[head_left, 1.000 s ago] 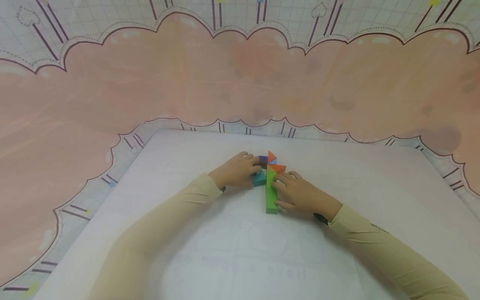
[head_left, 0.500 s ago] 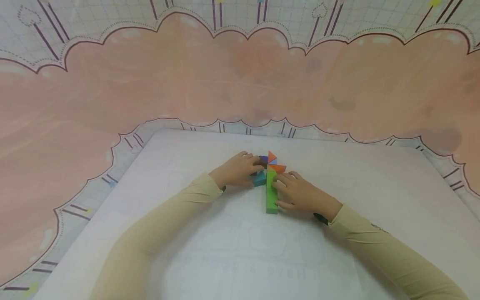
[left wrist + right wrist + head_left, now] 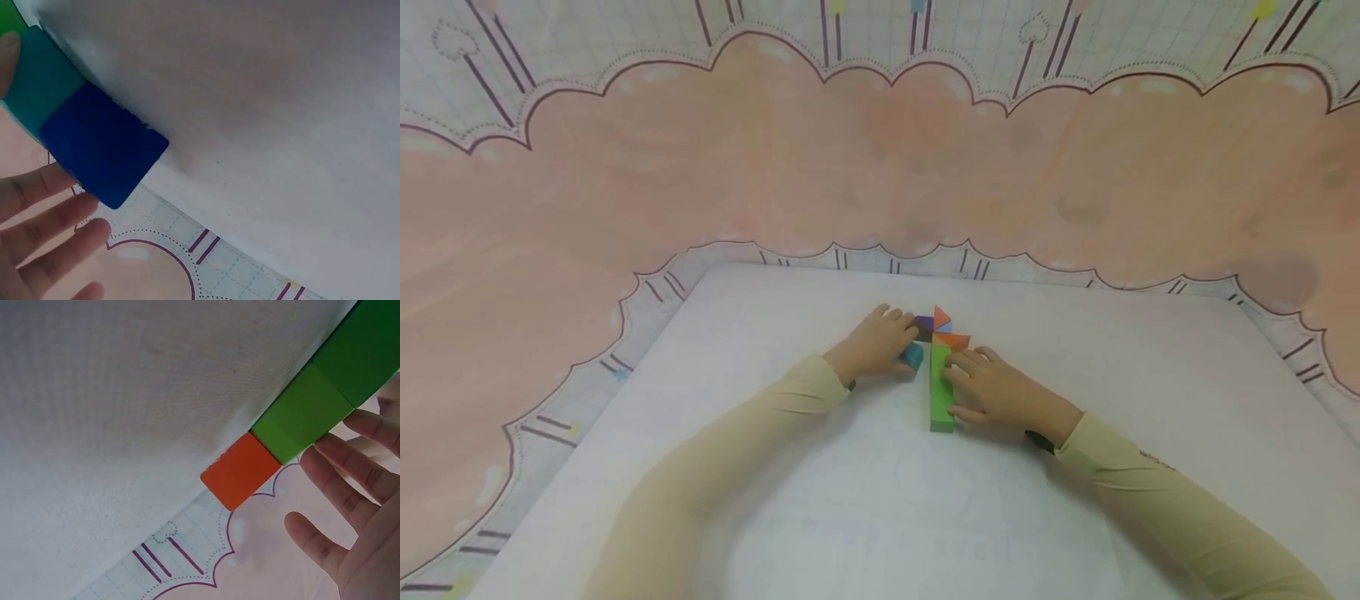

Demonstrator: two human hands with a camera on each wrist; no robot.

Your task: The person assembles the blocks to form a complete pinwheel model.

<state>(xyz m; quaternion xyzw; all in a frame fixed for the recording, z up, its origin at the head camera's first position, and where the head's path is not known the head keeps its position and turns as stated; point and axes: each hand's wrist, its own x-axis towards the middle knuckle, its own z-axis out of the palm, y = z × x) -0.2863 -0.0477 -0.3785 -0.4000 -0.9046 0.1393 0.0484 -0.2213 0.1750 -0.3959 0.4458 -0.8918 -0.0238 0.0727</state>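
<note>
My left hand (image 3: pixel 872 343) pinches a teal block (image 3: pixel 912 357) between thumb and fingers, just left of the green block. In the left wrist view the teal block's face shows beside a blue face (image 3: pixel 103 145), with several fingertips close below. My right hand (image 3: pixel 1000 387) rests with loosely extended fingers against the right side of a long green block (image 3: pixel 941 392). Past the green block's far end lie an orange block (image 3: pixel 953 342), a red-orange triangular block (image 3: pixel 941 317), a light blue block (image 3: pixel 945 328), a dark blue block (image 3: pixel 925 322) and a dark brown block (image 3: pixel 923 335), fanned out around one point.
The blocks lie on a white tabletop (image 3: pixel 820 500). Beyond its far edge is a peach cloth (image 3: pixel 850 167) with scalloped outlines and a checked border. Both forearms, in pale yellow sleeves (image 3: pixel 752 408), cross the tabletop from the near side.
The teal block has turned and shifted left with my left hand, leaving a gap beside the green block. My right hand stays against the green block. The head view has tilted slightly.
</note>
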